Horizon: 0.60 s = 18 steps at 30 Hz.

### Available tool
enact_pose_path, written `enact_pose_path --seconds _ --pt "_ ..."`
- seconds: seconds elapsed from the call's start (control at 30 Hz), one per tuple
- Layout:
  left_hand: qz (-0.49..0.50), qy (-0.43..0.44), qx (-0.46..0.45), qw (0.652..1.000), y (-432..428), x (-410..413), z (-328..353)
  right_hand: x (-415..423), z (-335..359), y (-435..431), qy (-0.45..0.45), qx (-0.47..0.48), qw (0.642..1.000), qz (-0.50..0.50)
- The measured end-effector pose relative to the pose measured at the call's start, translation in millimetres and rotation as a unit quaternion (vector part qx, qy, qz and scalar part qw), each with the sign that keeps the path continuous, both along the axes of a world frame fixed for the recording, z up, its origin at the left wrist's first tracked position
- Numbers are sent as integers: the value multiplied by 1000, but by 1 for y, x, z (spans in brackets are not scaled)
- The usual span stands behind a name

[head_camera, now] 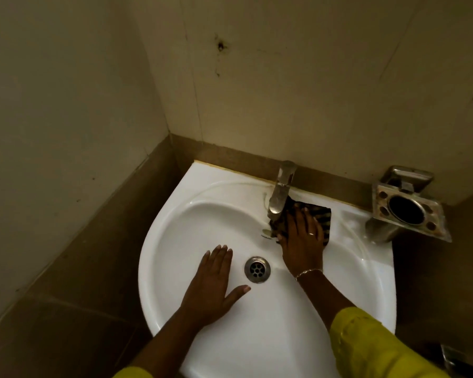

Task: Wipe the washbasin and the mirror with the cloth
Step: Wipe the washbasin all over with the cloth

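A white washbasin (pixel 175 236) fills the middle of the view, with a round metal drain (pixel 257 269) at its bottom. My right hand (pixel 302 238) lies flat on a dark striped cloth (pixel 321 215), pressing it against the basin's back ledge just right of the metal tap (pixel 280 190). My left hand (pixel 212 285) rests flat inside the bowl, left of the drain, fingers spread, holding nothing. No mirror is in view.
A metal soap and brush holder (pixel 408 207) is fixed to the wall at the basin's right. Beige tiled walls meet in a corner behind the basin. A brown tiled band (pixel 99 241) runs below them on the left.
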<state>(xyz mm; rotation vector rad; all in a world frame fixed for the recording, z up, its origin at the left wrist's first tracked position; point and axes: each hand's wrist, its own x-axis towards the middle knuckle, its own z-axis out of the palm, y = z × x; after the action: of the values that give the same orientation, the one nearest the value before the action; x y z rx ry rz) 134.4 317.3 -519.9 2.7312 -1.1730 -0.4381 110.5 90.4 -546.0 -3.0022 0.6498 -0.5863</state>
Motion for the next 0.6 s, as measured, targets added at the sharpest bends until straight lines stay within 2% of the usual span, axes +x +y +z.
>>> enact_pose_path --seconds 0.13,0.3,0.4,0.5,0.6 --pt "24 -71 -3 997 28 7 -4 -4 -13 10 -44 -53 998 13" --pt "68 -104 5 992 54 11 -2 -1 -33 32 -57 -105 991 63" --pt "98 -98 -16 990 58 15 1 5 -31 37 -22 -120 989 81" --pt "145 -94 -80 982 59 14 6 23 -14 44 30 -151 982 106" --pt "185 -96 -146 967 60 13 9 48 -1 57 86 -123 986 76"
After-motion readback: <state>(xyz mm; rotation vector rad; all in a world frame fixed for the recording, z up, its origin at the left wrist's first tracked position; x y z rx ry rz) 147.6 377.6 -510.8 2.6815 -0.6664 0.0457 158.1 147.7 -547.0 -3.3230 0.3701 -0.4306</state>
